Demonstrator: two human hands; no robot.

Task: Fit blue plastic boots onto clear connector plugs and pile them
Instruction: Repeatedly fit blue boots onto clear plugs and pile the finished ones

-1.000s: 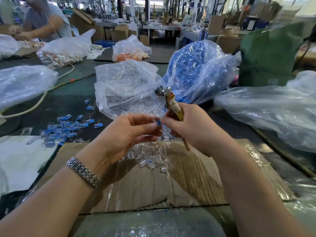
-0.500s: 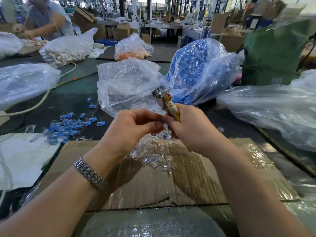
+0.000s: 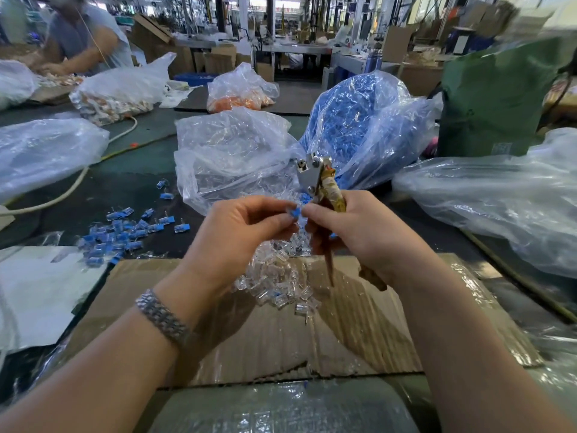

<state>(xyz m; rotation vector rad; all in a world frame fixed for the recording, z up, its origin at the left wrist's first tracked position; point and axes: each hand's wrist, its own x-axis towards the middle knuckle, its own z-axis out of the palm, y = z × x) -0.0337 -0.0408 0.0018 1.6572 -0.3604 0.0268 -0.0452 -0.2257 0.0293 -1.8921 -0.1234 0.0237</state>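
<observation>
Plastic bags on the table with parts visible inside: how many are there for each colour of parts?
Clear plastic bag of blue boots: 1
Clear plastic bag of clear connector plugs: 1
Clear plastic bag of orange parts: 1
Clear plastic bag of pale and orange parts: 1
Total: 4

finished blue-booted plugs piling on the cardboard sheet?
No: the pile of finished plugs lies on the dark table, left of the cardboard sheet.

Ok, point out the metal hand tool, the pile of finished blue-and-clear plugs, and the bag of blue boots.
Metal hand tool with tape-wrapped handles (image 3: 313,173): head view, on its steel head.
Pile of finished blue-and-clear plugs (image 3: 120,234): head view, pile's middle.
Clear plastic bag of blue boots (image 3: 349,120): head view, bag's front.
</observation>
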